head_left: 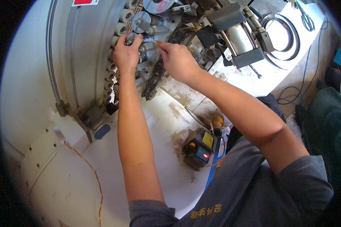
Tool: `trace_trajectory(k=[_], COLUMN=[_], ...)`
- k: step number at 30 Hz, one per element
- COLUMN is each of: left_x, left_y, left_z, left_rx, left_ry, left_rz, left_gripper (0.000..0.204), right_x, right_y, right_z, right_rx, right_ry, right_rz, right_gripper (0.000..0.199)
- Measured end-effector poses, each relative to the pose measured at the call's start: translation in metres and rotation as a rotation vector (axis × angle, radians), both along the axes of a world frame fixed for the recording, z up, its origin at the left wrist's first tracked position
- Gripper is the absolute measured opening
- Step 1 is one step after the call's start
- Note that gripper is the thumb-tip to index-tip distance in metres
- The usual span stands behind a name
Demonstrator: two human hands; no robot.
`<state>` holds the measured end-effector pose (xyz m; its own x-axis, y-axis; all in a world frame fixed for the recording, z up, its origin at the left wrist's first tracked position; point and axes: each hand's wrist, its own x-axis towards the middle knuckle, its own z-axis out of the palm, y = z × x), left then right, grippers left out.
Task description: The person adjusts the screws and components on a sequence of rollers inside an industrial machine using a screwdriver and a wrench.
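My left hand (125, 56) reaches up to a machine. Its thumb and fingers close around a small round metal roller (131, 37) fixed on a bracket. To its right, my right hand (179, 61) is closed, with the thumb and index finger pinching the end of a thin shiny metal tool (150, 39). The tool points left toward that roller; its exact kind is too small to tell. Just above sits a larger metal wheel with a bolted arm (143, 23). A column of pale rollers (121, 29) runs down beside my left hand, partly hidden by it.
A metal cylinder unit (239, 39) juts out at the upper right. Beyond it, a white table (262, 85) bears a coiled black belt (294, 38), a wrench (256, 72) and green-handled scissors (306, 20). Below my right forearm stands a control box (196, 151) with a lit red display.
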<state>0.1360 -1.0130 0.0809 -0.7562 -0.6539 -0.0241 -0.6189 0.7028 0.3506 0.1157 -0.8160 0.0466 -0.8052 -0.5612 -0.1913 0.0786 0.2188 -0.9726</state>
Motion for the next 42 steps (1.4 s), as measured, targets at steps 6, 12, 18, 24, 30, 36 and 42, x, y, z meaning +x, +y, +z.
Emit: trace_trajectory(k=[6,12,18,24,30,36,42], left_x=[-0.005,0.003,0.001,0.007,0.004,0.005,0.004], left_y=[0.013,-0.008,-0.009,-0.009,-0.016,-0.01,-0.004], left_z=[0.003,-0.002,-0.008,-0.01,-0.012,-0.01,-0.01], left_rx=[-0.002,0.018,0.073,0.029,0.116,0.015,0.036], left_ry=[-0.016,0.033,0.028,0.021,0.086,0.104,0.079], left_rz=[0.013,-0.006,-0.018,-0.032,-0.055,-0.01,0.008], left_gripper=[0.06,0.065,0.061,0.067,0.058,0.059,0.058], right_x=[-0.001,-0.001,0.004,0.007,0.008,0.003,0.014], right_y=[0.005,0.007,0.003,0.001,0.0,0.001,0.005], right_z=[-0.019,-0.004,0.004,-0.002,0.018,0.003,0.006], right_rx=[0.032,0.176,0.02,-0.009,-0.074,0.014,-0.057], right_ry=[0.164,0.057,-0.026,0.001,0.064,-0.006,-0.061], right_rz=[0.035,0.151,-0.011,-0.009,-0.012,-0.02,-0.079], right_gripper=[0.042,0.032,0.033,0.032,0.032,0.032,0.033])
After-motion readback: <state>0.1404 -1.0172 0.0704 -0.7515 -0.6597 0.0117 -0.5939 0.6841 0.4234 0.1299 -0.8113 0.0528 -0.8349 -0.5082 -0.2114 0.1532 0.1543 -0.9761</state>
